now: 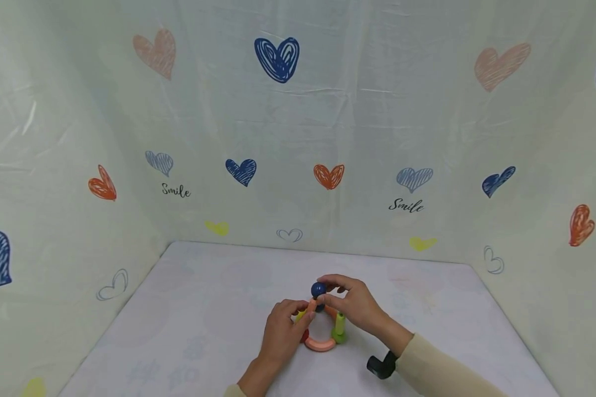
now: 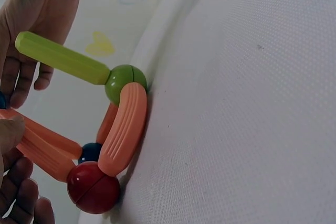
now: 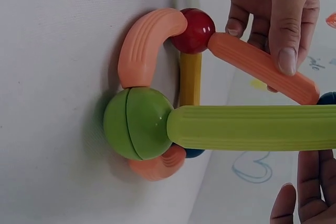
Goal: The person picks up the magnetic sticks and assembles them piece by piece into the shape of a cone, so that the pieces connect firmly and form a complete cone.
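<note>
Fingers of the right hand (image 1: 355,304) pinch a dark blue plastic ball (image 1: 318,289) atop the rod-and-ball toy frame (image 1: 323,330); the left hand (image 1: 283,330) pinches its orange plastic rod (image 3: 262,66), mid-counter (image 1: 203,309).

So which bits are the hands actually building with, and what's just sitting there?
Being built with:
- left hand gripping the orange rod
- right hand pinching the dark blue ball
- green rod, green ball, red ball, curved peach pieces

Just there:
- white table cover
- heart-print backdrop
- black wrist strap
</note>
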{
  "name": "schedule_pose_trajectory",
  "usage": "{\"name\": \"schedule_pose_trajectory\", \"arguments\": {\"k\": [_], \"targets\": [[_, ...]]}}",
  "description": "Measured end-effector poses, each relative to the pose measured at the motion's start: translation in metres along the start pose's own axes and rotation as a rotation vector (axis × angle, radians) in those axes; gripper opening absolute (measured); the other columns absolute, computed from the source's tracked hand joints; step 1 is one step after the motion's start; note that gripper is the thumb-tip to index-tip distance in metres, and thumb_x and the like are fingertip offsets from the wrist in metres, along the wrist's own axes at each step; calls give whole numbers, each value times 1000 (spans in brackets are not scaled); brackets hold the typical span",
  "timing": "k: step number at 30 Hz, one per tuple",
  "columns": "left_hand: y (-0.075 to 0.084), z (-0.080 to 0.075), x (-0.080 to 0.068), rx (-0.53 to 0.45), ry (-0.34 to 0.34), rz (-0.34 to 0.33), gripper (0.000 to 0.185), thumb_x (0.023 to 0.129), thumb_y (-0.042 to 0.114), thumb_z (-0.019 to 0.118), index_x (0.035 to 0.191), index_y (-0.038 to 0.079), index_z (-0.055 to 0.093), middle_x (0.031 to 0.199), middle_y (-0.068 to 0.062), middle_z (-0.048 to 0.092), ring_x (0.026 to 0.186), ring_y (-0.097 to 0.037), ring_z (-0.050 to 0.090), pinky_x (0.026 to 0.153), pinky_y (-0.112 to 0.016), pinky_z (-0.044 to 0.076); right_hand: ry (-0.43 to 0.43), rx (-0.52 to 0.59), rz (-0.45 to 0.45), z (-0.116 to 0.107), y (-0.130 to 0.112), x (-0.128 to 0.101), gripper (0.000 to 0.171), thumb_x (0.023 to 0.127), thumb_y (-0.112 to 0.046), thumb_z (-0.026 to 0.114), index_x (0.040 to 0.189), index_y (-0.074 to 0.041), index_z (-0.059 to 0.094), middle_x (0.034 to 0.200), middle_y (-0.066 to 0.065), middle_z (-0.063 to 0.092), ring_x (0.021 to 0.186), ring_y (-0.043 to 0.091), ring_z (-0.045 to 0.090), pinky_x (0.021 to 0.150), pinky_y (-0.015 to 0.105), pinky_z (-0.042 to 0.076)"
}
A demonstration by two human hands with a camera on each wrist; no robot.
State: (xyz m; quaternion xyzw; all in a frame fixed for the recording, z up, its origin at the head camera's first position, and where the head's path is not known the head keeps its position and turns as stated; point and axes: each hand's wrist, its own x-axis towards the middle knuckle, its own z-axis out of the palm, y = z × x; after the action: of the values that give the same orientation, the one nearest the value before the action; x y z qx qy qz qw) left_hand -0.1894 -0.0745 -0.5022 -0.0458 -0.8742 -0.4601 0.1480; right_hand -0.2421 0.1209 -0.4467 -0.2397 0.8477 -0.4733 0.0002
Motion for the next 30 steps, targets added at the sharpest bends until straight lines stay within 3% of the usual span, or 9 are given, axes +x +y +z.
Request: {"name": "schedule_pose_trajectory", "arguments": {"k": [9,22,30], "targets": [[-1,1,-1,10,14,17,18,93,27,83,107,17,80,99,4,72,91,-10,56,76,-25,46,6,18,-10,3,1,-3,37,94,-31,81,127,-17,74,113,-5,77,107,16,68,94,38,50],[0,0,-1,5,7,22,17,94,25,82,108,16,80,101,6,71,92,-10,56,76,-25,47,23,30,8,6,3,-6,38,94,-31,81,129,-17,73,115,-6,77,104,13,66,95,40,52],[2,0,-1,-9,2,7,24,94,25,81,116,16,75,106,4,72,95,-12,58,76,-24,48,46,76,43,7,9,-15,36,102,-32,71,134,-17,71,122,0,75,106,15,64,92,36,52]]}}
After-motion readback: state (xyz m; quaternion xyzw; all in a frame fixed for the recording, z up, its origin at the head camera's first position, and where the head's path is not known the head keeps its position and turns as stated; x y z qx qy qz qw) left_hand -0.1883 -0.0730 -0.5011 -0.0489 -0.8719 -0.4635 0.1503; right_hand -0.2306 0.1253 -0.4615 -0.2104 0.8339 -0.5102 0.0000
